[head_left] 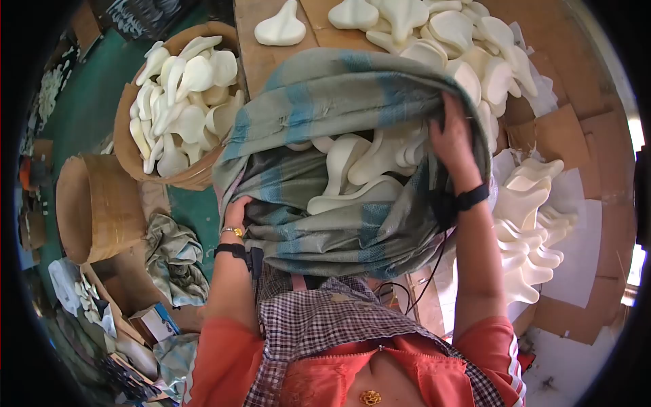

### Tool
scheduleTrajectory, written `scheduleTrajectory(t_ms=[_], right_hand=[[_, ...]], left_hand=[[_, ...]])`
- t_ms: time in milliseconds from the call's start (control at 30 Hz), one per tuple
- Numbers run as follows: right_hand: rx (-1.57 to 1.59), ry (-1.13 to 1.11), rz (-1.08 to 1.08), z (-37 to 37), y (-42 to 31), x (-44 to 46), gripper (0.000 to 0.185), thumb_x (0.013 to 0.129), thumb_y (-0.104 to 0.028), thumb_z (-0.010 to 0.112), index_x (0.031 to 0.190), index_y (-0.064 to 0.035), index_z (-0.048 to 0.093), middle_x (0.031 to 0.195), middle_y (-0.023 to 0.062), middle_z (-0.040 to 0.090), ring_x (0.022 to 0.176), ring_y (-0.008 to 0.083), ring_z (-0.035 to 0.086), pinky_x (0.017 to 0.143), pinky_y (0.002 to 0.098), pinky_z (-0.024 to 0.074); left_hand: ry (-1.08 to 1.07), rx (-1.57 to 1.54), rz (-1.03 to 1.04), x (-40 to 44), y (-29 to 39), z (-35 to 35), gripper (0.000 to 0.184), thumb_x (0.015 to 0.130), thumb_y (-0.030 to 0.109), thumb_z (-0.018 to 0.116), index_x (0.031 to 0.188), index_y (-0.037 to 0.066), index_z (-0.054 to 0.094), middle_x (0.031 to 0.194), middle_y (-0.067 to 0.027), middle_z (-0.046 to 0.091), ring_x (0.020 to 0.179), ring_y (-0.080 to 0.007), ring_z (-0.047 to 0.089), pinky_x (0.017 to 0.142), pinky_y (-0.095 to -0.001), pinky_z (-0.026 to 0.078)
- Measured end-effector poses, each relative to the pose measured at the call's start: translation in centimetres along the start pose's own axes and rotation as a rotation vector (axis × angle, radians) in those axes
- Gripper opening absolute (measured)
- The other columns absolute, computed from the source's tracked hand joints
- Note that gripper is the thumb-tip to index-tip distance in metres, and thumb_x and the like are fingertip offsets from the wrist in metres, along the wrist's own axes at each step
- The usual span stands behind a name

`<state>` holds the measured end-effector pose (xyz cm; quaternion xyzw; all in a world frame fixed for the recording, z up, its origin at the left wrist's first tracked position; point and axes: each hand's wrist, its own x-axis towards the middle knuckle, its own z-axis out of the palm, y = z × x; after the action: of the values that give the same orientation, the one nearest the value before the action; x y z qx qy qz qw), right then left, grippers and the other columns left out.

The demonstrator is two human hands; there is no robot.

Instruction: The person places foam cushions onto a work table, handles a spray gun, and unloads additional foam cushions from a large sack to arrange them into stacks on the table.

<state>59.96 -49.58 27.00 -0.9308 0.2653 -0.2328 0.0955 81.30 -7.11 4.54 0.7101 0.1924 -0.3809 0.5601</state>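
Grey sack (366,237), centre, mouth gaping over white saddles (347,157) | edges: bin (123,132) at 10 o'clock, heap (451,30) at 1, stack (522,237) at 3 | room: green floor (192,207) at 9 | left hand (235,213) touching sack, 9; right hand (453,144) inside it, 2, thumb parted from fingers (fingertips hidden: cannot tell whether either pinches)

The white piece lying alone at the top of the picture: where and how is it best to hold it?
Probably pinch the white piece across its narrow neck, coming from above: the neck is slimmer than the wide end and points away from the sack, which bulges near the wide end.
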Motion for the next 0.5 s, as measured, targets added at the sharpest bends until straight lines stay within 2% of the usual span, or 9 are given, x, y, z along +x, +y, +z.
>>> scheduleTrajectory(t_ms=[33,100,167,233,300,367,400,433,500], right_hand=[[-0.012,0.043,-0.021,-1.2,-0.4,1.2,0.056,0.078,-0.004,0.056,0.132,0.0013,0.042,0.130,0.0249,0.048,0.121,0.0397,0.045,0.104,0.0418,0.0355],[0.020,0.042,-0.050,-3.3,-1.7,2.2,0.044,0.080,-0.003,0.057,0.124,0.0007,0.051,0.120,0.0232,0.056,0.115,0.0367,0.052,0.099,0.0393,0.0399],[0.159,-0.143,-0.031,-3.6,-3.0,2.0,0.029,0.080,-0.002,0.056,0.109,0.0017,0.059,0.106,0.0208,0.062,0.104,0.0359,0.058,0.092,0.0391,0.0452],[0.257,-0.293,-0.328,-1.4,-3.1,-0.3,0.023,0.077,-0.002,0.059,0.099,0.0008,0.063,0.098,0.0193,0.064,0.095,0.0359,0.060,0.087,0.0387,0.0478],[0.258,-0.700,-0.219,0.1,-5.0,-1.8,0.029,0.075,-0.001,0.060,0.104,0.0004,0.062,0.103,0.0193,0.063,0.100,0.0363,0.058,0.090,0.0404,0.0456],[0.116,-0.701,-0.245,2.4,-2.7,-2.1,0.034,0.074,0.000,0.059,0.108,-0.0002,0.060,0.108,0.0197,0.061,0.105,0.0364,0.055,0.094,0.0410,0.0430],[-0.021,-0.697,-0.259,3.7,-1.2,-2.7,0.039,0.073,0.001,0.059,0.112,-0.0007,0.058,0.113,0.0200,0.059,0.111,0.0365,0.053,0.098,0.0417,0.0404],[-0.019,-0.697,-0.266,4.9,1.1,-3.7,0.039,0.073,0.001,0.059,0.112,-0.0007,0.058,0.113,0.0200,0.059,0.111,0.0365,0.053,0.098,0.0417,0.0404],[-0.273,-0.649,-0.234,6.9,5.1,-4.6,0.046,0.072,0.001,0.060,0.117,-0.0025,0.055,0.120,0.0208,0.055,0.119,0.0368,0.047,0.102,0.0414,0.0363]], left_hand=[[-0.005,0.002,-0.004,-0.9,0.8,0.1,0.030,0.074,0.029,0.066,0.088,0.002,0.069,0.089,-0.0087,0.068,0.077,-0.0211,0.063,0.068,-0.0318,0.047],[-0.226,0.498,0.048,-3.4,2.7,0.8,0.028,0.074,0.029,0.066,0.082,0.002,0.069,0.080,-0.0087,0.068,0.069,-0.0167,0.062,0.060,-0.0281,0.045],[-0.391,0.793,0.198,-9.5,7.4,4.2,0.036,0.080,0.034,0.064,0.074,-0.001,0.069,0.069,-0.0076,0.067,0.061,-0.0135,0.061,0.055,-0.0261,0.044],[-0.609,0.878,0.266,-13.8,11.4,6.8,0.039,0.086,0.034,0.060,0.073,-0.002,0.068,0.068,-0.0061,0.066,0.063,-0.0118,0.060,0.058,-0.0254,0.045],[-0.730,0.593,0.424,-13.2,11.0,9.4,0.036,0.088,0.033,0.060,0.078,-0.001,0.068,0.073,-0.0056,0.067,0.068,-0.0101,0.060,0.062,-0.0242,0.046],[-0.690,0.368,0.496,-11.7,9.0,12.9,0.031,0.089,0.026,0.060,0.099,-0.003,0.064,0.092,-0.0066,0.067,0.077,-0.0102,0.060,0.069,-0.0234,0.048],[-0.617,0.454,0.524,-10.0,6.8,14.3,0.033,0.086,0.024,0.062,0.104,-0.004,0.062,0.097,-0.0126,0.067,0.086,-0.0198,0.064,0.077,-0.0289,0.050],[-0.540,0.821,0.648,-9.9,6.2,15.1,0.045,0.079,0.026,0.067,0.111,-0.004,0.059,0.104,-0.0202,0.065,0.098,-0.0307,0.062,0.086,-0.0348,0.048],[-0.600,0.935,0.466,-9.2,2.1,16.3,0.061,0.072,0.028,0.071,0.120,-0.003,0.052,0.113,-0.0241,0.060,0.106,-0.0361,0.058,0.091,-0.0374,0.046]])
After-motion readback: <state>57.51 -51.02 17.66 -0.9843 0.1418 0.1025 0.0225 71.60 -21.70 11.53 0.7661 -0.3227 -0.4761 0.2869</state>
